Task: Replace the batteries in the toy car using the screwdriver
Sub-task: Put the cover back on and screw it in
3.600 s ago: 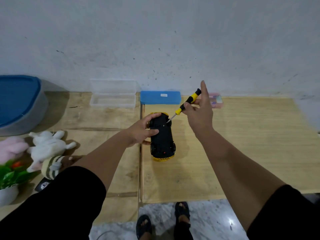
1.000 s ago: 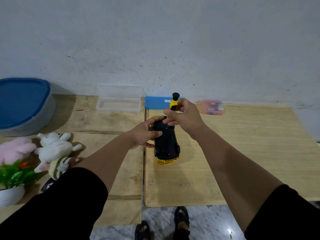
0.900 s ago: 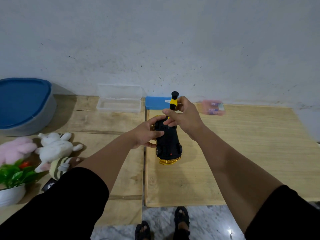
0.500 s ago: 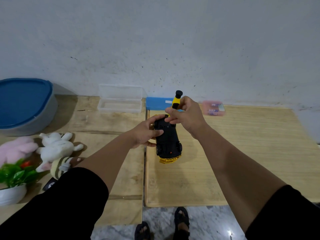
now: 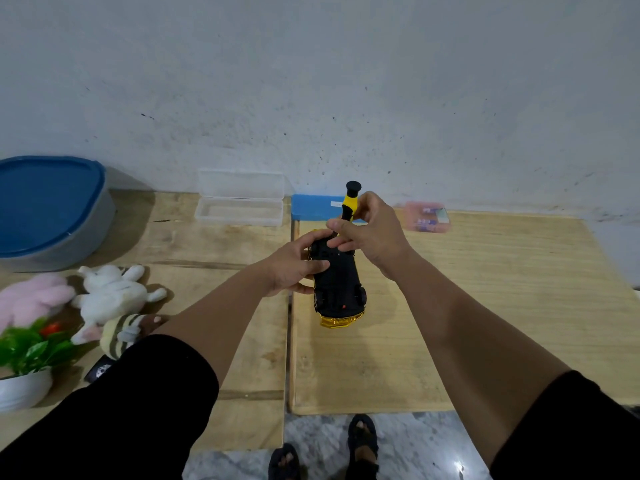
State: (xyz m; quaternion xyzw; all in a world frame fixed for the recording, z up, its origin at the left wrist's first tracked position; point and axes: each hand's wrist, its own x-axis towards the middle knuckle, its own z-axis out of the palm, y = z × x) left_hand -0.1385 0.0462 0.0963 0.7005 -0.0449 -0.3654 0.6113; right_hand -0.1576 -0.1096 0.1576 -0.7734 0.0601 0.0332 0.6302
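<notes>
Over toy car (image 5: pixel 337 282), right hand (image 5: pixel 372 233) seemingly pinching screwdriver (image 5: pixel 349 202)

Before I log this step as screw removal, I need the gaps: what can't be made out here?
Head view:
- Screwdriver tip and the screw: hidden behind the right hand.
- Toy car left side: covered by the left hand.
- Pink pack by the wall: blurred, print unreadable.
- Potted plant: cut off by the left edge.

A blue-lidded tub (image 5: pixel 48 209), plush toys (image 5: pixel 107 299) and a potted plant (image 5: pixel 24 368) sit left; a clear case (image 5: pixel 239 206) stands by the wall.
</notes>
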